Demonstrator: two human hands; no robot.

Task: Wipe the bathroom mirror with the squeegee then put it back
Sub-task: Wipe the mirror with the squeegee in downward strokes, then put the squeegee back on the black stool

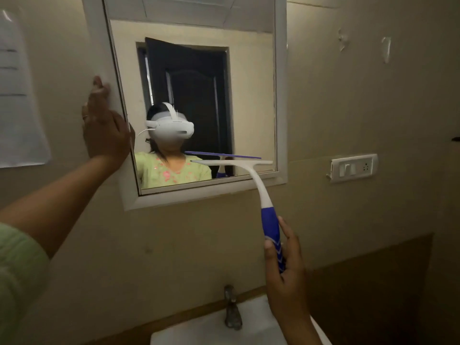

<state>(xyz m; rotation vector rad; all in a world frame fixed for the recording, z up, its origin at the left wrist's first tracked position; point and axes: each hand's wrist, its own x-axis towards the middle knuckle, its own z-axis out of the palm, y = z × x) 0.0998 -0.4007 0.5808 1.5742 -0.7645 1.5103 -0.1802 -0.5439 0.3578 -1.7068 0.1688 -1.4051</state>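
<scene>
A white-framed mirror (pixel 249 95) hangs on the wall ahead, slightly tilted. The squeegee (pixel 258 188) has a white head and neck and a blue handle. Its blade lies roughly level against the glass near the mirror's lower right corner. My right hand (pixel 286 275) grips the blue handle from below, above the sink. My left hand (pixel 104 128) rests flat on the mirror's left frame edge, fingers curled around it. The glass reflects a person in a green top with a white headset.
A white sink (pixel 199 329) with a metal tap (pixel 232 310) sits below. On the wall to the right is a switch and socket plate (pixel 353 168). A paper sheet (pixel 17 95) hangs on the left wall. Dark tiles cover the lower right wall.
</scene>
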